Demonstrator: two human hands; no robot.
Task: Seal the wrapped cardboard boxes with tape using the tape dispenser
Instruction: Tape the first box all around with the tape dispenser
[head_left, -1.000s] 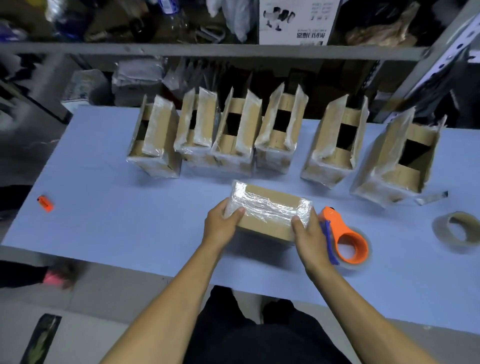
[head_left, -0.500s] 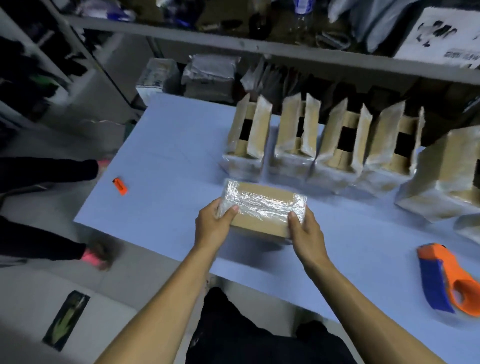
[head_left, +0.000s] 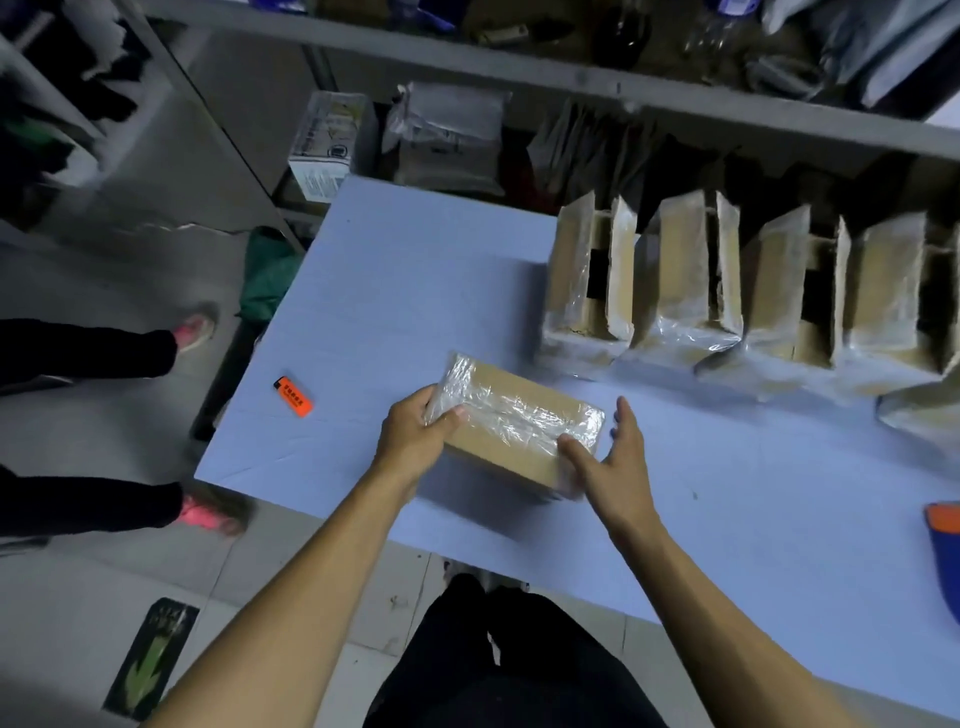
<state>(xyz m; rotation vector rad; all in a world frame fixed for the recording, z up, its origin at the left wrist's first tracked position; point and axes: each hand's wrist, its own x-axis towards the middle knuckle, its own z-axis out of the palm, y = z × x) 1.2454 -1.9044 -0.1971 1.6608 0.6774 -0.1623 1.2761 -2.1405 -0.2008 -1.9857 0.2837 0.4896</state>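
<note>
A closed cardboard box (head_left: 511, 423) wrapped in clear film sits just above the blue table (head_left: 395, 291), near its front edge. My left hand (head_left: 413, 434) grips the box's left end, thumb on top. My right hand (head_left: 615, 449) is at the box's right end with fingers spread and straight; the thumb touches the near top edge. A row of wrapped boxes (head_left: 727, 291) with upright open flaps stands behind. Only a corner of the orange and blue tape dispenser (head_left: 945, 535) shows at the right frame edge.
An orange lighter (head_left: 294, 396) lies near the table's left edge. A shelf rack (head_left: 571, 78) with bags and packets stands behind the table. Another person's legs and pink shoes (head_left: 208, 512) are on the floor at the left.
The view has swung left, so the tape dispenser slid to the right frame edge. The box has moved left with my left hand. My right hand has loosened its hold and spread its fingers.
</note>
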